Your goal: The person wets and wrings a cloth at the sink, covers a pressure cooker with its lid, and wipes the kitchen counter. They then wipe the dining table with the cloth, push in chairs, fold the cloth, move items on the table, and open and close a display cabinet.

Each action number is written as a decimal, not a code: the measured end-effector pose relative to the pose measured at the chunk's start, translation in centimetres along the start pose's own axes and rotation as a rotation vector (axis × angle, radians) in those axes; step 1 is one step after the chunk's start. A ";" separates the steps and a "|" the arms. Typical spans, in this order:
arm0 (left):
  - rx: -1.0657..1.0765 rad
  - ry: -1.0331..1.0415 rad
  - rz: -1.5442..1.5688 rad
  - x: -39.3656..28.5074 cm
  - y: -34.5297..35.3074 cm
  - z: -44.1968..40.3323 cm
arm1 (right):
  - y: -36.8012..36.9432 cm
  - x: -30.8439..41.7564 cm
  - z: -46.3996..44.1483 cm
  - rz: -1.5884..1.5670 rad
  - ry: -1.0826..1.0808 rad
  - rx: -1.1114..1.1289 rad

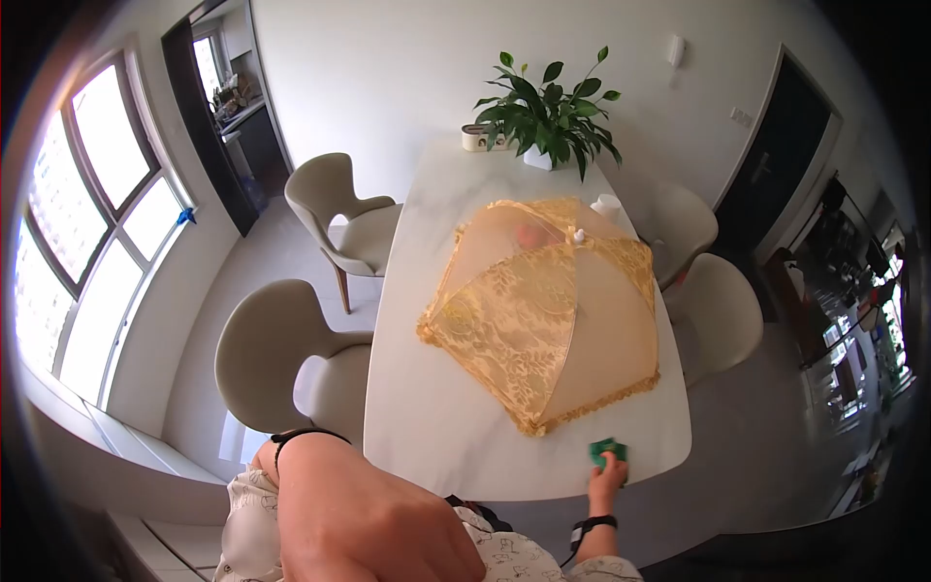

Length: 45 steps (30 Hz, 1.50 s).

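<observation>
My right hand (608,471) is closed on a green cloth (608,450) at the near right end of the white marble-look table (465,456). Close to the camera, my left hand (378,514) fills the lower left, its back toward me and its fingers curled under. Whatever it may hold is hidden. A gold lace food cover (514,320) stands opened like a tent over the table, beyond the cloth. Through its mesh a reddish round thing (529,236) shows faintly.
A potted plant (553,107) and a small cream box (482,138) stand at the far end. A white cup (606,206) sits behind the cover. Beige chairs line both sides, including the near left chair (272,349) and the right chair (722,315).
</observation>
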State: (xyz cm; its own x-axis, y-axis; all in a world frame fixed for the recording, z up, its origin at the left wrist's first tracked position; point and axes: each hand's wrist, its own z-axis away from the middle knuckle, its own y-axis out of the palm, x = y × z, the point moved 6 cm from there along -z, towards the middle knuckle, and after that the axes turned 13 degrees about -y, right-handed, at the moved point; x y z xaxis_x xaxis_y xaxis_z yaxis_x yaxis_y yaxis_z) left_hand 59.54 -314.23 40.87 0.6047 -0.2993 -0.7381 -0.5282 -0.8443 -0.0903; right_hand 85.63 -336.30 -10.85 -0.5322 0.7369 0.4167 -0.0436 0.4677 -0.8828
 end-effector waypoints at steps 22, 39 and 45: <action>-0.368 -1.802 -0.947 12.7 -1.3 32.0 | 7.2 9.4 -4.4 -0.134 -0.032 0.048; 0.130 -1.426 -0.828 13.8 0.0 37.4 | -36.5 50.0 7.0 -1.680 -1.279 0.602; 0.059 -1.494 -0.797 12.5 0.9 47.6 | -36.7 55.8 9.7 -1.838 -1.297 0.558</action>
State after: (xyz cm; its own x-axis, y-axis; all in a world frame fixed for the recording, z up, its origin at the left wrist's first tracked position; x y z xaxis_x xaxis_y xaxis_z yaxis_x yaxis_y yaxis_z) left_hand 38.27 -297.61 -0.29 -0.3195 0.8406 -0.4374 -0.4331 -0.5401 -0.7216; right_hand 49.30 -317.07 42.67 0.2690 -0.8508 0.4514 -0.9620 -0.2598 0.0835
